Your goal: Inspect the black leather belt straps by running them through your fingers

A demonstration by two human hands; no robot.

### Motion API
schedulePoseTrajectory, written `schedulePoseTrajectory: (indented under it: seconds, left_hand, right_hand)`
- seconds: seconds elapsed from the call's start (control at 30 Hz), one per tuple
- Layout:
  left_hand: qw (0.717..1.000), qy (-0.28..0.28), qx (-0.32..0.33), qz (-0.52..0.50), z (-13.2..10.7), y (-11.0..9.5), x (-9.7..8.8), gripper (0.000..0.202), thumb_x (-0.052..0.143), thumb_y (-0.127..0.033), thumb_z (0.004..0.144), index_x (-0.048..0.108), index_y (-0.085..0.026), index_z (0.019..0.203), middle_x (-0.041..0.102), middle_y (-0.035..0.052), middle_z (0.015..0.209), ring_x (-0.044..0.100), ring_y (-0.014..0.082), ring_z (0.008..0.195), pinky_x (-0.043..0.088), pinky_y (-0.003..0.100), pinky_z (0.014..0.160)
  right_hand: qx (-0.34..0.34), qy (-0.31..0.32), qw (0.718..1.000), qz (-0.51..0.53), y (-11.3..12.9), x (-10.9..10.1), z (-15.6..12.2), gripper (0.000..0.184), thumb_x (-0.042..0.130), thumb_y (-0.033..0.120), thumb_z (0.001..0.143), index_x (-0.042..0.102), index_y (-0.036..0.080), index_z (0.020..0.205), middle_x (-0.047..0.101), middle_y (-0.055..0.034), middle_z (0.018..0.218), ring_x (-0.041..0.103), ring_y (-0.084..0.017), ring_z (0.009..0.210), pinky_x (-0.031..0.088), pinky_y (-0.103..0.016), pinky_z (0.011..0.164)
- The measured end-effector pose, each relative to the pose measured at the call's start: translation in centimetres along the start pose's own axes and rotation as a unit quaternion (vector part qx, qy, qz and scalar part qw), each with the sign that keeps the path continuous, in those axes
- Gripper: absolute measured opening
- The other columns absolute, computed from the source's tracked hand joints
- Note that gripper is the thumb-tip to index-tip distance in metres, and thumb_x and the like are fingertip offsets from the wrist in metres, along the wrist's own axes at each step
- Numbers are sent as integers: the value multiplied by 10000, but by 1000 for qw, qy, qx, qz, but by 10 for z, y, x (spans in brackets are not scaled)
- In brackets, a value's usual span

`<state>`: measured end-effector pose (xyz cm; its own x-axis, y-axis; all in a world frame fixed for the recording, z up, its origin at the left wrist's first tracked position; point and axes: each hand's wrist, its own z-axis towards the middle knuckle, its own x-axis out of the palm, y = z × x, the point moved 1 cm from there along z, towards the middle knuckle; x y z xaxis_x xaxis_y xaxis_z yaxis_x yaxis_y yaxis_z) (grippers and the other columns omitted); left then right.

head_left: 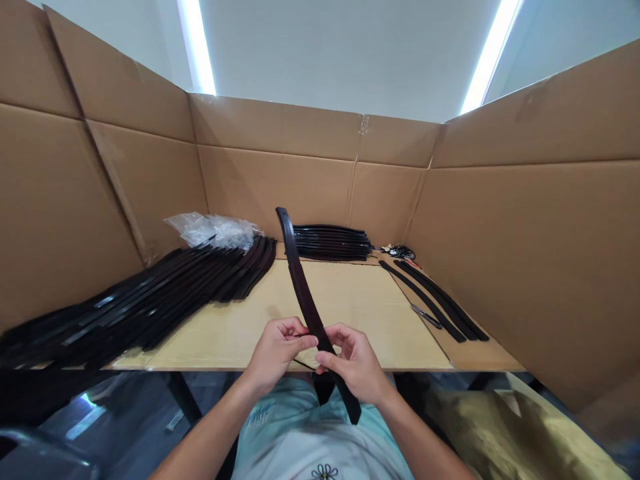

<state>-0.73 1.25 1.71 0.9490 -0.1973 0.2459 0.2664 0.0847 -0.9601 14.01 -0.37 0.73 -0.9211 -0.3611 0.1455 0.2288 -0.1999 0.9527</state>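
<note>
A long dark brown leather strap (299, 272) rises from my lap and arcs up over the table, its far end near the back wall. My left hand (278, 350) pinches the strap's near part with thumb and fingers closed. My right hand (353, 363) grips the same strap just to the right, fingers curled round it. The strap's lower end hangs past the table edge between my hands. A thin dark thread or edge shows under my left fingers.
A large fanned pile of dark straps (150, 303) covers the table's left side. A neat stack of straps (331, 242) lies at the back, a clear plastic bag (213, 230) beside it. Three straps (435, 300) and a small tool (426, 316) lie at right. Cardboard walls (525, 253) surround the table (360, 300).
</note>
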Motion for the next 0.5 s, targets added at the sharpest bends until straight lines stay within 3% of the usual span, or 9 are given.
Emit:
schedulePoseTrajectory:
  seconds: [0.13,0.2,0.33,0.5]
  left_hand:
    - [1000,20,-3,10,-2,1,1,299,800,-287,572,535,-153,534,592,-30,499,515,95,455,376,201,464]
    - [1000,23,-4,14,-2,1,1,309,793,-307,586,525,-159,538,590,-26,486,538,112,463,384,209,465]
    - [999,-15,23,29,-1,-2,1,324,775,-356,612,527,-165,531,547,-38,445,550,122,481,398,209,468]
    - [999,-35,14,16,1,0,1,318,819,-326,541,556,-149,565,617,-13,550,560,120,516,428,217,511]
  right_hand:
    - [37,-10,999,10,0,1,-2,361,755,328,676,439,210,805,609,53,643,562,-99,462,437,-178,358]
    - [27,-8,1000,15,1,1,-2,375,732,346,708,389,222,797,636,47,634,544,-85,435,384,-159,359]
    - [10,5,998,69,2,-1,0,277,655,391,785,456,207,840,687,-22,790,594,-97,581,444,-201,500]
    - [10,0,993,114,-2,-4,1,246,706,319,753,559,198,909,670,-20,823,593,-103,660,473,-209,566]
